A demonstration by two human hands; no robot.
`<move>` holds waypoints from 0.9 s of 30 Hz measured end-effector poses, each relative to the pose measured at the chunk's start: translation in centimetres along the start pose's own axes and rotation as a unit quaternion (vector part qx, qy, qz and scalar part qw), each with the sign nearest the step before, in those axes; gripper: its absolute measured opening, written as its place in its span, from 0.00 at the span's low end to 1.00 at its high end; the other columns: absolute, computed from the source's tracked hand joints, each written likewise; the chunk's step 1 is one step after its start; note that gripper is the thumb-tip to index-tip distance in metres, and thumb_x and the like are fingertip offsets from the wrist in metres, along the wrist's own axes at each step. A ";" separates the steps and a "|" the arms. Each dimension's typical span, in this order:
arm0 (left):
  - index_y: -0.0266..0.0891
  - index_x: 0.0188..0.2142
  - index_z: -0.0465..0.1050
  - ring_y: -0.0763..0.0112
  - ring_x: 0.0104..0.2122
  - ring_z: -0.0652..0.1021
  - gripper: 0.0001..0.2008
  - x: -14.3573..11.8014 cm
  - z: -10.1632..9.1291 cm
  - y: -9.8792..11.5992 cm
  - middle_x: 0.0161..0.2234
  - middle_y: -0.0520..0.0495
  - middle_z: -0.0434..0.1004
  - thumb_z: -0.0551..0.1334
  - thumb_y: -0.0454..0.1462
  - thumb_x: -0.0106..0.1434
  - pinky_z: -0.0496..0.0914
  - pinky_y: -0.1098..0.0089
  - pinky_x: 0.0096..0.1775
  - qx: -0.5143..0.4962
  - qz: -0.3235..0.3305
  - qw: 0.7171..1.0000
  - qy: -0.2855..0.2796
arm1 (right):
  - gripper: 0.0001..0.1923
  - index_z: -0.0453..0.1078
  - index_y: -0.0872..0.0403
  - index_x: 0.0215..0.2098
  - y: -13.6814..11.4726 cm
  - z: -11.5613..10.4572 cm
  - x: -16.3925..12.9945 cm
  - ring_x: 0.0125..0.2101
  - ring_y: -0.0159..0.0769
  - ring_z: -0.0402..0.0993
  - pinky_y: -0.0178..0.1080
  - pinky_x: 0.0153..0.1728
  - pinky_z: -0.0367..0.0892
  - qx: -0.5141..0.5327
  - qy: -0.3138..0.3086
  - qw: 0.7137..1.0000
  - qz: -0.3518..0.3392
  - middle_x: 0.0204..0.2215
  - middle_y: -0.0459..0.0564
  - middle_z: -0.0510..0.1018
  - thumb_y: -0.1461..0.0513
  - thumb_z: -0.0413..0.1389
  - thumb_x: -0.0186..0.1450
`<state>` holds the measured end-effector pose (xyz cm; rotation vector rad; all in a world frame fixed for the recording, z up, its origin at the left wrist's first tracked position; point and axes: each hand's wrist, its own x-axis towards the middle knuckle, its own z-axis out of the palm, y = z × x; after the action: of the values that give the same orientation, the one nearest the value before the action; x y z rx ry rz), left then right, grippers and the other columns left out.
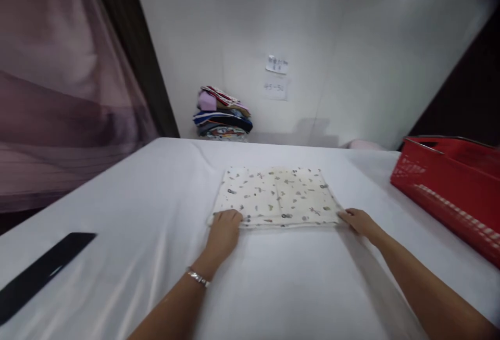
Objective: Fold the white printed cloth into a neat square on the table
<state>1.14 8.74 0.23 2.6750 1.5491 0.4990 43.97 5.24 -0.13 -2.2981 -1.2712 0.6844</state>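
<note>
A cream cloth (279, 194) with small scattered prints lies folded into a flat rectangle on the white-covered surface. What kind of garment or linen it is, I cannot make out. My left hand (225, 230) grips its near left corner, the fingers curled over the edge. At the near right corner, my right hand (358, 221) pinches the cloth between thumb and fingers. The near edge shows a doubled, slightly raised fold between the two hands. A silver bracelet (198, 277) circles my left wrist.
A stack of folded clothes (223, 116) sits at the far edge by the wall. On the right stands a red plastic basket (449, 189) with a metal handle. A black flat object (47, 269) lies at left, and a pink curtain (58, 95) hangs beyond it.
</note>
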 end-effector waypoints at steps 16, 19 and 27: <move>0.38 0.37 0.69 0.63 0.38 0.70 0.17 -3.8 -0.9 -0.4 0.36 0.45 0.73 0.49 0.23 0.56 0.63 0.61 0.43 -0.023 0.012 1.000 -0.007 | 0.23 0.67 0.49 0.37 4.3 0.8 -3.9 0.21 0.43 0.73 0.44 0.25 0.71 0.084 -0.081 0.991 0.058 0.24 0.52 0.75 0.43 0.52 0.52; 0.40 0.39 0.70 0.64 0.41 0.71 0.19 -4.9 -1.8 -0.6 0.40 0.46 0.73 0.51 0.23 0.51 0.64 0.61 0.46 -0.083 0.011 0.996 -0.005 | 0.28 0.67 0.50 0.43 5.4 1.2 -3.3 0.25 0.48 0.75 0.50 0.29 0.71 -0.043 -0.033 0.998 -0.031 0.26 0.53 0.76 0.42 0.51 0.52; 0.40 0.42 0.72 0.61 0.52 0.69 0.14 -1.0 -3.6 -4.6 0.51 0.43 0.70 0.55 0.38 0.58 0.64 0.61 0.53 -0.123 -0.160 0.977 0.065 | 0.28 0.58 0.53 0.59 -7.0 4.2 -4.8 0.60 0.43 0.55 0.47 0.57 0.56 -0.099 0.031 0.933 -0.345 0.60 0.54 0.59 0.51 0.43 0.64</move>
<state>-4.22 9.72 2.65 2.1971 1.7713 0.7994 34.68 5.02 1.63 -1.7816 -2.0258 0.2381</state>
